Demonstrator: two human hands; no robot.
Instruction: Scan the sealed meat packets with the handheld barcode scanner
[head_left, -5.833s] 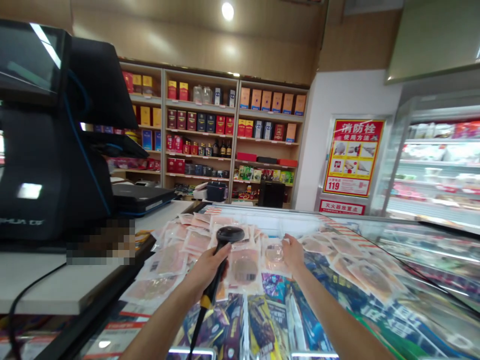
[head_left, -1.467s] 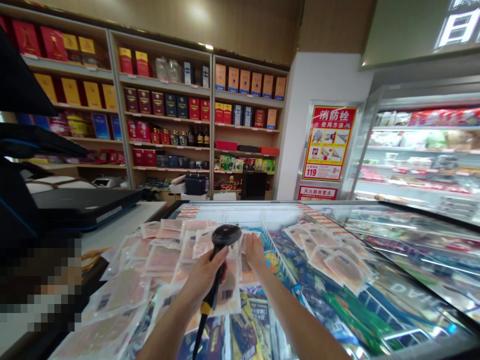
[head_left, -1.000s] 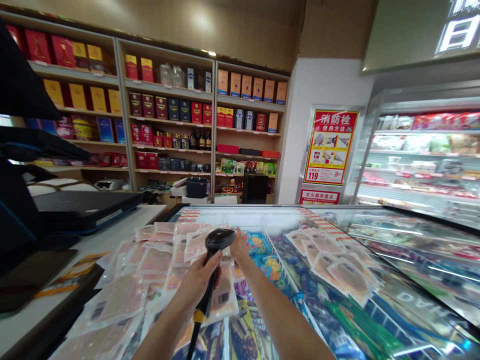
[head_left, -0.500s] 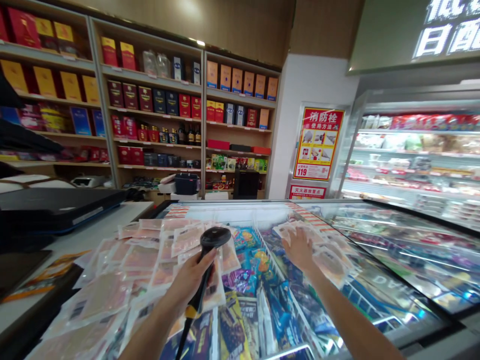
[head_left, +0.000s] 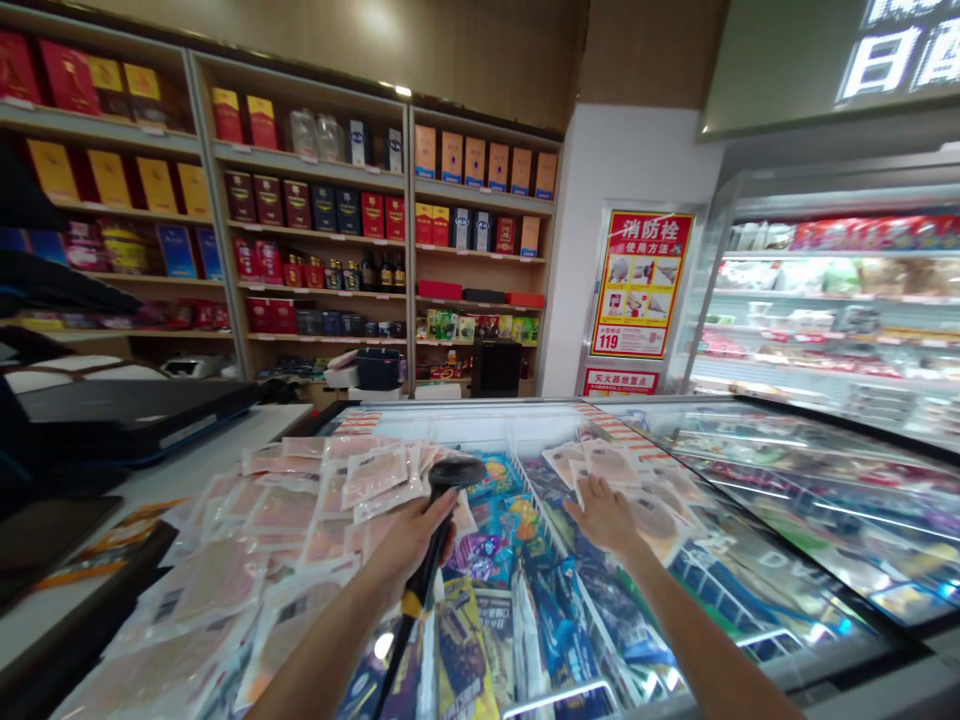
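My left hand [head_left: 421, 535] is wrapped round the grip of a black barcode scanner [head_left: 431, 570], its head tipped over the freezer's middle and its cord trailing toward me. Flat clear packets [head_left: 281, 508] with pinkish contents, some with barcode labels, lie overlapped across the left of the glass top, partly behind my left hand and forearm. On the right, my right hand [head_left: 606, 512] is at the near side of a smaller spread of similar packets [head_left: 660, 525]. Its fingers are stretched out over them, gripping nothing I can see.
Beneath the glass of the chest freezer [head_left: 450, 425], colourful bags [head_left: 480, 640] sit between wire dividers. A counter at left carries a flat black device [head_left: 127, 415]. Shelves of boxes [head_left: 322, 205] line the back wall, and a lit chilled display [head_left: 840, 300] stands at right.
The scanner in my left hand has shifted a little right. My right hand has drawn slightly back toward me, uncovering more of the far right packets.
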